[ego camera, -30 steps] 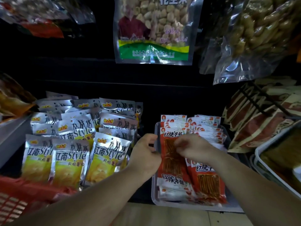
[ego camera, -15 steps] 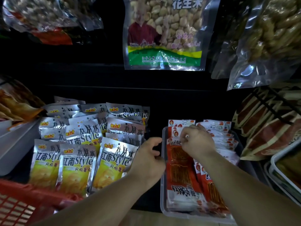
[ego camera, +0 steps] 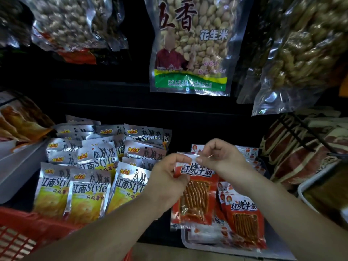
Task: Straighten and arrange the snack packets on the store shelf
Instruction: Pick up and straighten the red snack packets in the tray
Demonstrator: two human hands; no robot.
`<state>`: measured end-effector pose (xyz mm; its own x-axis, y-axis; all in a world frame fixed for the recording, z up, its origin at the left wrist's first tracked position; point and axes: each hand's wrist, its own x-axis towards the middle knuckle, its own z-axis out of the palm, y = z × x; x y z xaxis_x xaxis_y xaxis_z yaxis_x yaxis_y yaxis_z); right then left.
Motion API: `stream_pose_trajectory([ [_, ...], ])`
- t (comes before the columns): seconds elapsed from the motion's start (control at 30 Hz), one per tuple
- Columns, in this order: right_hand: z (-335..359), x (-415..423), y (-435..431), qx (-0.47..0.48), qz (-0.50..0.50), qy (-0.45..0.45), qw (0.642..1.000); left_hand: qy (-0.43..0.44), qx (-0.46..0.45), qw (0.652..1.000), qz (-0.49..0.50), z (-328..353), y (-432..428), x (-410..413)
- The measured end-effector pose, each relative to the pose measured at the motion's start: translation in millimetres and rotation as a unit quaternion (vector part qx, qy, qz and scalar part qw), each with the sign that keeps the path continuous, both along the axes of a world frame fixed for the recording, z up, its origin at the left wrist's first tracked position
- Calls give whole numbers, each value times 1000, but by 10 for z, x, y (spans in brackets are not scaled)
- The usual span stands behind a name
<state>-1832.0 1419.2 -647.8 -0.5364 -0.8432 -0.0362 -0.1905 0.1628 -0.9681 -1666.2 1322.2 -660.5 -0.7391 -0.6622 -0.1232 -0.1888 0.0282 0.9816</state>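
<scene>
Dark shelf (ego camera: 113, 102), back wall lost in shadow. Hanging above, peanut bag (ego camera: 190, 53), top cut off by the frame. At left, overlapping silver-and-yellow packets (ego camera: 90, 189), rear ones half hidden. At right, clear tray (ego camera: 278, 247) of red packets (ego camera: 244, 219), partly covered by the right forearm. Held over that tray, one red packet (ego camera: 195, 194), long axis upright, title end up, lower left hidden behind the left wrist. Left hand (ego camera: 167, 178) pinching its upper left corner, right hand (ego camera: 220, 157) pinching the top edge.

Red basket (ego camera: 17, 239) lower left, white bin (ego camera: 17, 167) just above it
</scene>
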Motion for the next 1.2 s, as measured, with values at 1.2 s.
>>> stream_pose_trajectory([
  [1.2, 1261, 1077, 1511, -5, -28, -123, 992, 56, 32, 981, -182, 1362, 727, 606],
])
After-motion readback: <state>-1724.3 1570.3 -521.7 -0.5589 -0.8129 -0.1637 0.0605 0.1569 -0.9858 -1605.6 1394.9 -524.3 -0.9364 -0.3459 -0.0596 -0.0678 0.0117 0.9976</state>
